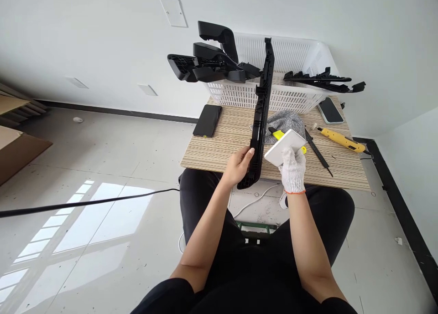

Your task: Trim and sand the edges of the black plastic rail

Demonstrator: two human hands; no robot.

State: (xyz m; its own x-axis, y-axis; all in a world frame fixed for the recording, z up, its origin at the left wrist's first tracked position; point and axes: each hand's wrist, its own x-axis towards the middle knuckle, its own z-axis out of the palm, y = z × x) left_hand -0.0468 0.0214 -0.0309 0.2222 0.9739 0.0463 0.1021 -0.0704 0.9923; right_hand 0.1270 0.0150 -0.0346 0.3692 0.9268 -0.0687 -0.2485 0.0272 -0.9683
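Note:
My bare left hand (237, 167) grips the lower part of a long black plastic trim piece (262, 109), its thumb lying over the edge. The piece stands nearly upright in view, ribs and clips along its length, its top reaching in front of the white basket. In my right hand (293, 168), covered by a white knitted glove with an orange cuff, is a flat white rectangular pad (285, 146). The pad is tilted and apart from the trim piece. Behind it lie a yellow-handled cutter (278, 134), partly hidden, and a grey cloth or glove (287, 120).
A white plastic basket (232, 95) holds several black plastic parts (215, 61) overhanging its rim. On the wooden board (201, 157) lie a black phone (207, 120), a second phone (331, 110), a yellow rotary tool (344, 140) and a thin dark tool (318, 152).

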